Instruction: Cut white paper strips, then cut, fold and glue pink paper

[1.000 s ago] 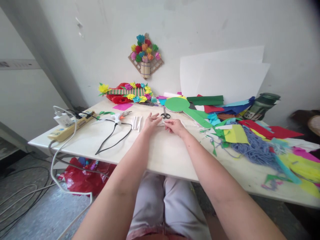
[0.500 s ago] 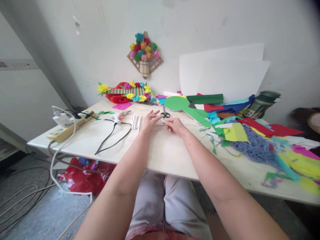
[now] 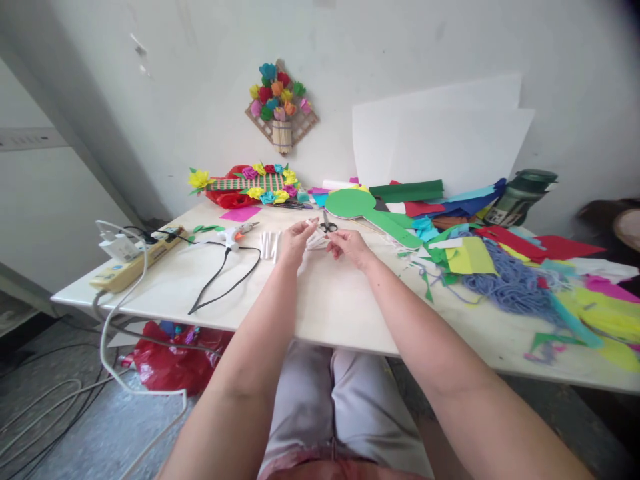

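Observation:
My left hand (image 3: 297,241) is closed, thumb and fingers pinching a small white piece (image 3: 311,222) that looks like paper. Close to its right, my right hand (image 3: 349,249) is pinched with fingertips near that piece; what it holds is too small to make out. Between the hands, thin white strips (image 3: 316,241) lie on the table. Several white paper rolls (image 3: 271,246) sit just left of my left hand. Black-handled scissors (image 3: 328,227) rest beyond my fingertips, next to a green round-headed cutout (image 3: 351,203) with a long handle.
On the left are a glue gun (image 3: 234,238) with its black cord and a yellow power strip (image 3: 117,272). Blue yarn (image 3: 520,283), coloured paper scraps (image 3: 473,259) and a dark green bottle (image 3: 523,198) crowd the right. A flower-decorated craft (image 3: 250,183) lies at the back.
My left fingers, spread before, have closed on the small white piece. My right hand has stayed close by, still pinched. The view has shifted slightly.

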A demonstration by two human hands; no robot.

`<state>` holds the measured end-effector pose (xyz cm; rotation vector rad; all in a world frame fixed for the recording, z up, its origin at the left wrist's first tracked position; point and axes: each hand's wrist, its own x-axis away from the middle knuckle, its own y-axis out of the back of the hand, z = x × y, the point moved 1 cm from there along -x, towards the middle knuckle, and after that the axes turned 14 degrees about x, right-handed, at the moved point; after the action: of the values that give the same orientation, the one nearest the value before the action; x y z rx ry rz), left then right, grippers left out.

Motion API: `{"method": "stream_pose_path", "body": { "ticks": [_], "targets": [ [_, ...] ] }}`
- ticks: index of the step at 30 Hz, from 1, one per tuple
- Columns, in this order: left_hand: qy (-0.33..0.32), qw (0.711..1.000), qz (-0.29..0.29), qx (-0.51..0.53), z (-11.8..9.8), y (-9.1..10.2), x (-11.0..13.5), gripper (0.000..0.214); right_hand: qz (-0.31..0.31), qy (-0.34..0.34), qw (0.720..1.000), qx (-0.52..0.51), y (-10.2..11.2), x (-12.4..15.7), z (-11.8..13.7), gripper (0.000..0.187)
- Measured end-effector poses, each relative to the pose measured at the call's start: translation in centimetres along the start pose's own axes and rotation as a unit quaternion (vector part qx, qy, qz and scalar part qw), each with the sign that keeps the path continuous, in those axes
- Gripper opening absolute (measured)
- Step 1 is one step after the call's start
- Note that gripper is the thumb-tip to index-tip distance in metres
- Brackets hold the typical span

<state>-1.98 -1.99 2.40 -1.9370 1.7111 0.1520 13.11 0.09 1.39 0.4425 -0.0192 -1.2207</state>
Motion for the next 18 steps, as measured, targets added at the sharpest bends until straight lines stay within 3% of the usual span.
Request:
{"method": "stream_pose_path", "body": {
  "ticks": [3, 7, 11, 18],
  "targets": [
    [0.019, 0.991, -0.093, 0.093, 0.0, 0.8, -0.3, 0.027, -0.065, 0.005, 0.984, 0.165, 0.5, -0.5, -1.0, 0.019],
    [0.056, 0.97, -0.183, 0.147, 0.0, 1.6, -0.7, 0.028, -0.119, 0.057, 0.911, 0.391, 0.8, -0.8, -1.4, 0.022],
    [0.075, 0.964, -0.215, 0.141, 0.1, 1.6, -0.7, 0.023, -0.079, 0.113, 0.846, 0.515, 0.1, -0.8, -1.1, 0.037],
    [0.089, 0.966, -0.215, 0.114, 0.6, 1.3, -0.5, 0.026, -0.019, 0.155, 0.786, 0.598, -1.8, -1.0, -0.9, 0.034]
  ]
}}
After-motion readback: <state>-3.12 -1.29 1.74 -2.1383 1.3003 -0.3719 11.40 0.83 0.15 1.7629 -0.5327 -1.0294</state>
